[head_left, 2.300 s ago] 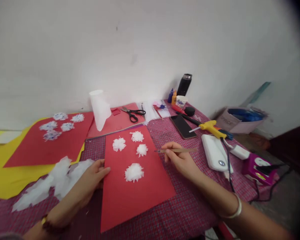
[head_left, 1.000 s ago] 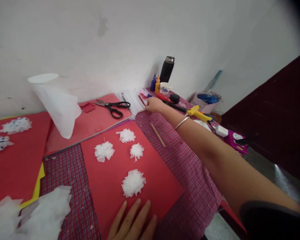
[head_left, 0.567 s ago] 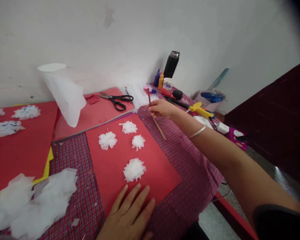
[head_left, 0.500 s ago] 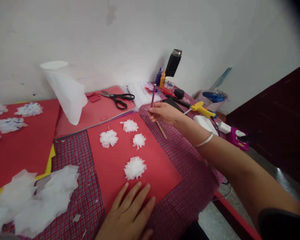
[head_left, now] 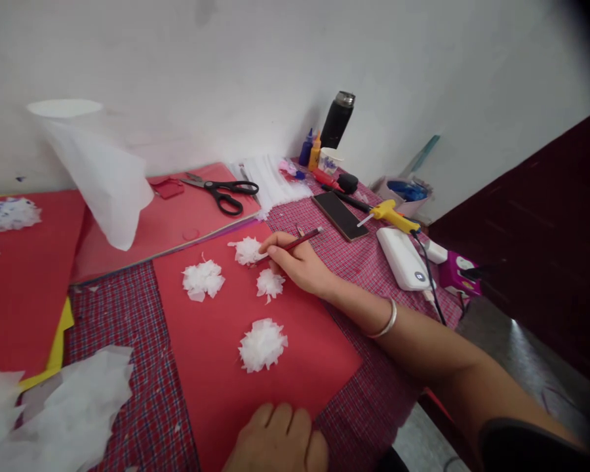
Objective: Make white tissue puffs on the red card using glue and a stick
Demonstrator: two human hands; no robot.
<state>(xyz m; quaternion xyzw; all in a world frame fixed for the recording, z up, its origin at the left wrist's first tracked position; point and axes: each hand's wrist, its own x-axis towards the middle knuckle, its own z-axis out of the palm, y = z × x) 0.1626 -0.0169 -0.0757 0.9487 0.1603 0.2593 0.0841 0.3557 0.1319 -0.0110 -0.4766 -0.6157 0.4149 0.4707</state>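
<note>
My right hand (head_left: 299, 262) is closed around a dark red pencil (head_left: 302, 238) in a writing grip. Its tip points down at the red paper sheet (head_left: 204, 367), close to a white ruffled paper flower (head_left: 246, 250). Just below the fingers sits a smaller white flower (head_left: 270, 283). Two more lie on the sheet: one at the left (head_left: 203, 280) and a larger one nearer me (head_left: 263, 345). My left hand (head_left: 280, 439) rests on the sheet's near edge with fingers curled under, knuckles up; the fingertips are hidden.
Black-handled scissors (head_left: 223, 190) lie on a red folder behind the sheet, beside a rolled white sheet (head_left: 103, 170). At right are a phone (head_left: 340, 214), a yellow glue gun (head_left: 393, 215), a white power bank (head_left: 406, 259) and a black bottle (head_left: 338, 121). Crumpled white paper (head_left: 78, 413) lies at left.
My right hand has brought the pencil left and down from the sheet's right edge onto the sheet, by the flowers. My left hand's fingers, flat before, are now curled. The view has shifted slightly.
</note>
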